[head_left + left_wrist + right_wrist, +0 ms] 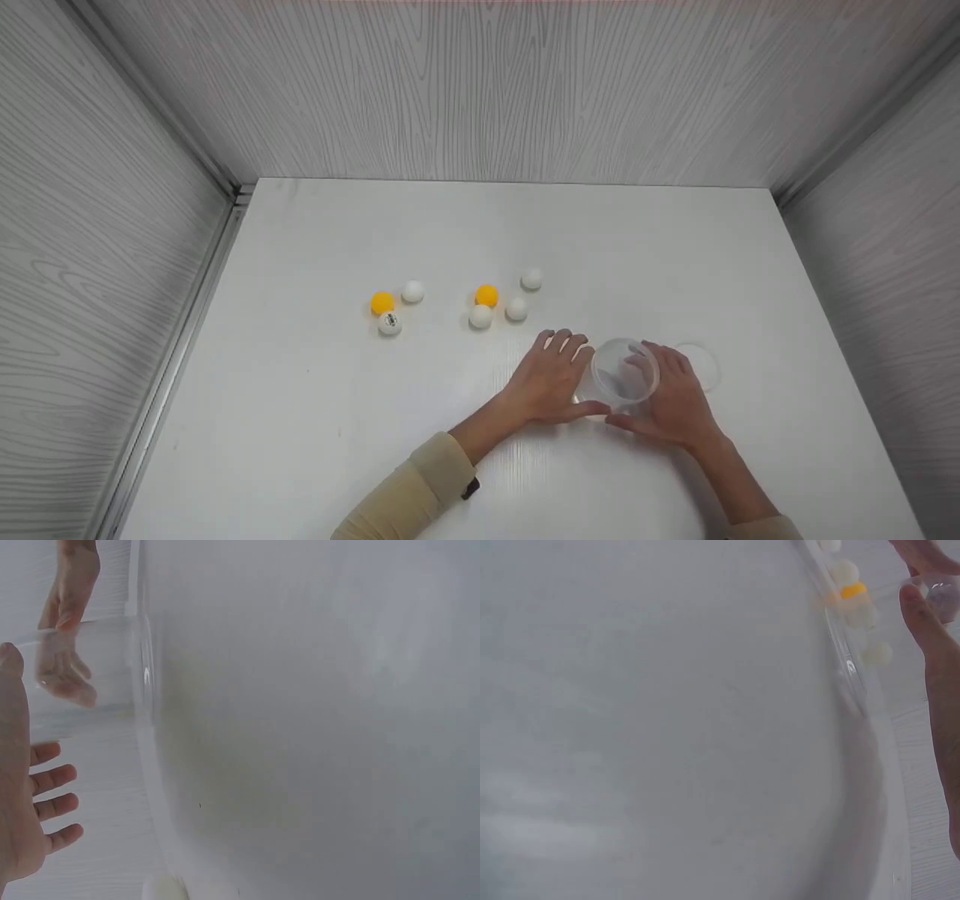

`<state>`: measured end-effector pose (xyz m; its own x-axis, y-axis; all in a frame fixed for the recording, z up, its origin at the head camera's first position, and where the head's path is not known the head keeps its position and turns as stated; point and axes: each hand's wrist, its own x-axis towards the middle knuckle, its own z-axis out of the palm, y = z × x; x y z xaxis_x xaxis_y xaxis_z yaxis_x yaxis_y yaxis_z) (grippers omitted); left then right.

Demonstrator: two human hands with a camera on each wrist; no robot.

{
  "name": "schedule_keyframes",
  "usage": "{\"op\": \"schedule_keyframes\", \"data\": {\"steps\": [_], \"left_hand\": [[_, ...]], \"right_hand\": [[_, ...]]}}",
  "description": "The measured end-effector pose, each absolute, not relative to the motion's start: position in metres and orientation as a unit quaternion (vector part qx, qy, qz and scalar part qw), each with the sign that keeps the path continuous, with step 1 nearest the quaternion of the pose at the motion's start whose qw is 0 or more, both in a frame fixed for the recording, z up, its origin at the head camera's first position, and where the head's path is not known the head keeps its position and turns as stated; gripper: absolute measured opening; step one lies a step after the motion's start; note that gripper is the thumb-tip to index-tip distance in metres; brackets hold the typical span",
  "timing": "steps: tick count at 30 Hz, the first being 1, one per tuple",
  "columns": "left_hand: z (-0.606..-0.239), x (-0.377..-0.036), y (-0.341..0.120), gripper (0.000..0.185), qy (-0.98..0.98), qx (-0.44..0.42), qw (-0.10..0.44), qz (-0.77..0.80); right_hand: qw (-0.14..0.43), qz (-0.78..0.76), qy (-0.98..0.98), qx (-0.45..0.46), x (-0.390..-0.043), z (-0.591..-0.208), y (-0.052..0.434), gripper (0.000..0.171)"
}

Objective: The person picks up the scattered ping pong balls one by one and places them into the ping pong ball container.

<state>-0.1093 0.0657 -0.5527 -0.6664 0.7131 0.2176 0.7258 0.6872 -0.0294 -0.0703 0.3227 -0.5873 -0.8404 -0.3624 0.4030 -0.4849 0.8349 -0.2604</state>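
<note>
A clear plastic tub (pixel 616 391) stands upright with its round mouth facing up, between the two hands. My right hand (pixel 679 397) holds it from the right, thumb on the near side; its fingers (pixel 66 679) show through the clear wall in the left wrist view. On the tub's other side is my left hand (pixel 550 379), fingers extended and spread, thumb tip reaching to the tub's near side. Beyond the left hand lie white ping-pong balls (pixel 517 308) and an orange ping-pong ball (pixel 487 295).
Farther left, another orange ball (pixel 382 303) sits with a printed white ball (pixel 390 323) and a plain white ball (pixel 412 291). A thin clear round lid (pixel 709 367) lies flat just right of the right hand. Wood-grain panels (pixel 480 90) enclose the white table (pixel 300 435).
</note>
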Motion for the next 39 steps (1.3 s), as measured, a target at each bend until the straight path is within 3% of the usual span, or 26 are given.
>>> {"op": "schedule_keyframes", "data": {"steps": [13,24,39], "left_hand": [[-0.551,-0.111,0.056,0.085,-0.915,-0.391,0.092,-0.034],[-0.55,-0.114,0.043,0.087,-0.914,-0.393,0.096,-0.034],[-0.552,-0.115,0.023,0.086,-0.916,-0.389,0.086,-0.045]], "right_hand": [[0.161,0.177,-0.943,0.23,-0.072,-0.589,0.31,0.094],[0.194,0.133,-0.94,0.248,-0.076,-0.591,0.298,0.099],[0.172,0.118,-0.947,0.246,-0.077,-0.59,0.277,0.098]]}}
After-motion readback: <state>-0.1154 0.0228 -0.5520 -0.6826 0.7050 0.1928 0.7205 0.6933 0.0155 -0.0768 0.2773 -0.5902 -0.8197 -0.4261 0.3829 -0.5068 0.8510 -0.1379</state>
